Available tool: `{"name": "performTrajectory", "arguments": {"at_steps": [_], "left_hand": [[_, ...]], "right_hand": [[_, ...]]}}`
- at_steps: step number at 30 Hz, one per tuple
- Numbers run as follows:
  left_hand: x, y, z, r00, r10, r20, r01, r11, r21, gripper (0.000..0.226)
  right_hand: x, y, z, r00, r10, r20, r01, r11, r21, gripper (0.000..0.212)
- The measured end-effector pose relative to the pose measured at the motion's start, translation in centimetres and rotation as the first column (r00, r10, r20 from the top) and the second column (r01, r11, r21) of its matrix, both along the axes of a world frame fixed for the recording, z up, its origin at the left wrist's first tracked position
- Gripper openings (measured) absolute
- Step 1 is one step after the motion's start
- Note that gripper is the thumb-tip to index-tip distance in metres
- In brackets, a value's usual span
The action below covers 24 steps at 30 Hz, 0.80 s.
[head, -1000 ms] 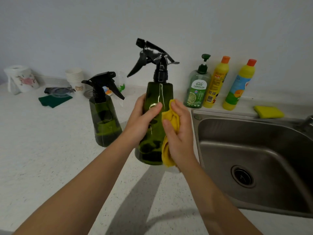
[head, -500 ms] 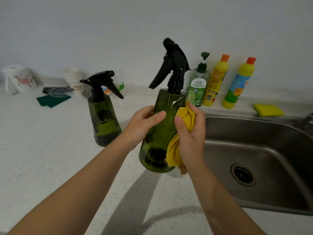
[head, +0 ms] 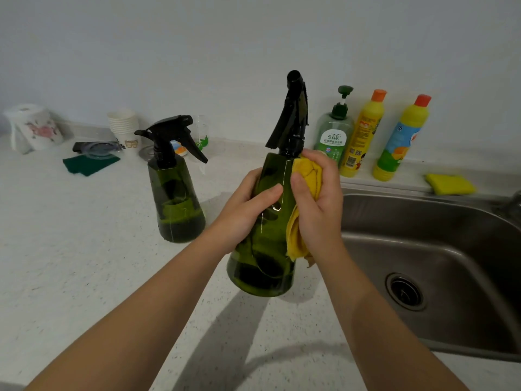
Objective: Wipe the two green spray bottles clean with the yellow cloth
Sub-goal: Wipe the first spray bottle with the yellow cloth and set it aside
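I hold a dark green spray bottle with a black trigger head above the counter, tilted slightly right. My left hand grips its left side at mid height. My right hand presses the bunched yellow cloth against the bottle's right side near the shoulder; a fold of cloth hangs down below the palm. The second green spray bottle stands upright on the white counter to the left, untouched.
A steel sink lies at the right, a yellow sponge on its rim. A green soap pump bottle and two yellow bottles stand by the wall. Paper cups, a green pad and a paper roll sit far left.
The held bottle has turned so its nozzle points away and tilted right. My right hand with the cloth slid up the bottle's right side toward the shoulder.
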State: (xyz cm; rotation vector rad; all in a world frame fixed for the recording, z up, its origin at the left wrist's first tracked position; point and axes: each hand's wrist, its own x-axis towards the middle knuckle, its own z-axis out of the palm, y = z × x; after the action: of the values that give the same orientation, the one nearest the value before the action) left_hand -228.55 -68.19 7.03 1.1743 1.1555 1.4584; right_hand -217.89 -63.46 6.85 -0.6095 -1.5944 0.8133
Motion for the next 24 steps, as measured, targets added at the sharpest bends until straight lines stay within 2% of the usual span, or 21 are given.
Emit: {"name": "performTrajectory", "arguments": {"at_steps": [3, 6, 11, 14, 19, 24], "left_hand": [[0.1, 0.1, -0.4, 0.997, 0.072, 0.009, -0.072, 0.997, -0.007, 0.04], [-0.3, 0.4, -0.4, 0.976, 0.182, 0.118, -0.179, 0.983, -0.034, 0.028], [-1.2, 1.0, 0.3, 0.939, 0.294, 0.177, -0.299, 0.954, 0.0, 0.032], [-1.1, 1.2, 0.2, 0.947, 0.271, 0.172, -0.271, 0.962, -0.026, 0.035], [-0.3, 1.0, -0.2, 0.986, 0.147, 0.074, -0.137, 0.981, -0.135, 0.04], [-1.2, 0.3, -0.1, 0.998, 0.067, -0.011, -0.067, 0.994, -0.085, 0.01]], "right_hand": [[-0.4, -0.2, -0.8, 0.999, -0.007, 0.042, 0.006, 0.999, 0.039, 0.035], [-0.7, -1.2, -2.4, 0.993, 0.039, 0.114, -0.043, 0.998, 0.04, 0.04], [-0.1, -3.5, -6.0, 0.975, 0.134, 0.176, -0.118, 0.988, -0.095, 0.047], [-0.3, -4.1, -6.6, 0.978, 0.103, 0.18, -0.078, 0.987, -0.143, 0.049], [-0.8, -2.8, -5.1, 0.994, 0.027, 0.106, -0.008, 0.983, -0.183, 0.054], [0.0, -1.6, -2.8, 0.991, 0.083, -0.106, -0.107, 0.965, -0.239, 0.039]]}}
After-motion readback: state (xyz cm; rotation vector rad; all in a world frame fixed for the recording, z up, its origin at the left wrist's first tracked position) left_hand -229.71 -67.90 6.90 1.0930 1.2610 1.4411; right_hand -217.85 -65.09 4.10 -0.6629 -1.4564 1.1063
